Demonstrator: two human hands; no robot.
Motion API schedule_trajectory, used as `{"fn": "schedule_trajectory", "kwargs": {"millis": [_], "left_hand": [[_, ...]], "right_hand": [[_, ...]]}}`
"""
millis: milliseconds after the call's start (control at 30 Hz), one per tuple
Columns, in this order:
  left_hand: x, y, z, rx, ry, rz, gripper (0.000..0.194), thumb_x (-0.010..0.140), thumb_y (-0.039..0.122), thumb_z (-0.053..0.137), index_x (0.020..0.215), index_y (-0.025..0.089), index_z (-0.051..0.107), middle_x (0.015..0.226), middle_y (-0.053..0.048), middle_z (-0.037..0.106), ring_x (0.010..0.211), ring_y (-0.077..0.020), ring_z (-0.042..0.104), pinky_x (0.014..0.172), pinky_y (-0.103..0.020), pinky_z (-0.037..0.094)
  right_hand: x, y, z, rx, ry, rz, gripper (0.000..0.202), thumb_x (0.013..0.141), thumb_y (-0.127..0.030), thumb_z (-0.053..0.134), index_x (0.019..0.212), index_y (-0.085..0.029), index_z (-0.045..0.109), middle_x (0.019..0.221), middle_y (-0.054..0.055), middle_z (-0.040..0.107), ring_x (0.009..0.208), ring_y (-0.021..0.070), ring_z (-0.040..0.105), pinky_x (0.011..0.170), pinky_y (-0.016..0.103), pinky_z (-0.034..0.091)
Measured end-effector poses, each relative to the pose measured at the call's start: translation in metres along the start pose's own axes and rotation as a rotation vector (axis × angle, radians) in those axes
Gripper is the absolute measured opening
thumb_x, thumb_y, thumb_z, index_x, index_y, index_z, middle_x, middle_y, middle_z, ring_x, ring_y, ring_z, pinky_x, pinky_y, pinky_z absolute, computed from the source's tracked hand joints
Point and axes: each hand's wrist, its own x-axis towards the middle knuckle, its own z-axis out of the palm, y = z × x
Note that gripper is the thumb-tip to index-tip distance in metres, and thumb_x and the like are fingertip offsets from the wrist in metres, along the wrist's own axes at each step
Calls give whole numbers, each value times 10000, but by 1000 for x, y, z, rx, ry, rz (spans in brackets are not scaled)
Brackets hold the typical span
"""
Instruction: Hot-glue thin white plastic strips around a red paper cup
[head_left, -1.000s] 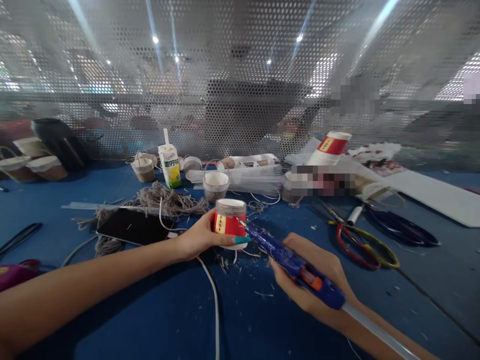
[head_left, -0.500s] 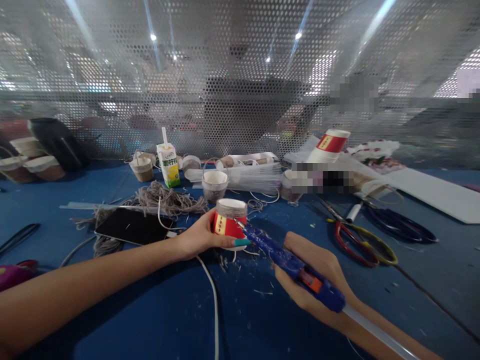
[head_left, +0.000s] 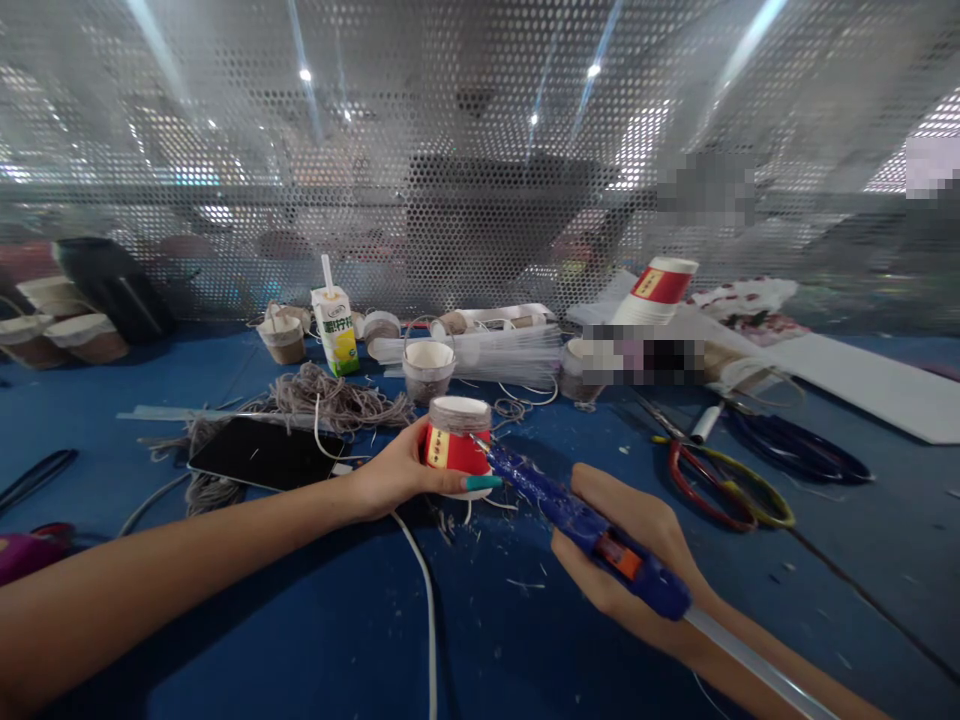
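My left hand is wrapped round a red and white paper cup, its thumb with a teal nail across the lower front. Grey twine is wound round the cup's upper part, below the white rim. In my right hand is a blue glue gun, with a clear glue stick coming out of its back end. The gun's metal tip points at the cup's front, just under the twine; whether it touches the cup I cannot tell.
Behind the cup stands a twine-wrapped basket. Left are a juice carton, tangled twine and a black phone. Scissors lie right, near stacked cups. A perforated screen closes the back.
Both hands hold the same things in nearly the same places. The whole view has shifted very slightly.
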Motion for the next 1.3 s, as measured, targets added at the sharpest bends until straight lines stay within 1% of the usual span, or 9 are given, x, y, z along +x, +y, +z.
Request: {"fn": "schedule_trajectory", "kwargs": {"millis": [100,267,667,867,933,1033,1133,1233,1300], "left_hand": [[-1,1,1,-21,18,-9,634,452,190,885,1003,145,574,897,-53,668,798,-171,635,819,-368,478],[0,2,2,-39,24,-9,643,437,201,893,998,146,583,891,-52,671,796,-170,632,828,-375,478],[-1,5,3,-56,41,-15,625,446,137,876,996,149,579,882,-48,667,812,-187,636,846,-396,481],[-2,5,6,-78,121,84,573,449,125,861,962,141,606,883,-57,691,809,-206,648,838,-401,485],[-2,4,5,-106,221,128,576,428,126,866,944,139,610,873,-51,696,800,-197,648,831,-384,490],[0,3,4,-158,359,177,576,427,139,867,942,142,608,878,-39,696,810,-182,648,825,-354,497],[1,1,4,-159,409,205,559,452,178,868,946,137,609,876,-41,698,809,-179,649,817,-344,499],[2,1,4,-157,431,218,568,444,211,876,942,137,612,871,-41,698,803,-176,645,811,-336,496],[2,0,3,-169,427,208,584,437,224,880,950,141,611,880,-42,697,807,-178,644,811,-336,494]], "right_hand": [[1,2,0,0,2,-38,254,697,-144,501,624,-235,275,531,-63,361,450,89,381,431,228,277],[-1,0,0,-12,-8,62,230,722,-164,488,630,-237,291,519,-67,355,436,92,369,437,237,281],[1,6,2,-29,40,-105,236,722,-124,472,641,-235,280,554,-59,376,450,77,399,425,204,288],[5,15,-3,-158,59,-116,196,713,-162,467,652,-237,296,593,-31,424,482,100,429,453,222,303],[10,21,-10,-263,-12,-85,170,711,-188,465,659,-238,311,613,-15,447,478,115,436,462,242,309],[21,31,-21,-468,-302,87,167,712,-217,505,671,-231,344,670,24,500,496,153,499,475,274,313],[28,42,-28,-584,-512,252,211,687,-286,601,703,-211,405,748,70,549,549,205,566,485,294,333],[30,56,-35,-532,-568,364,357,655,-460,677,721,-204,436,753,74,552,569,223,576,502,323,388],[29,65,-43,-444,-575,392,484,556,-568,731,704,-214,436,740,61,553,600,237,581,536,350,434]]}}
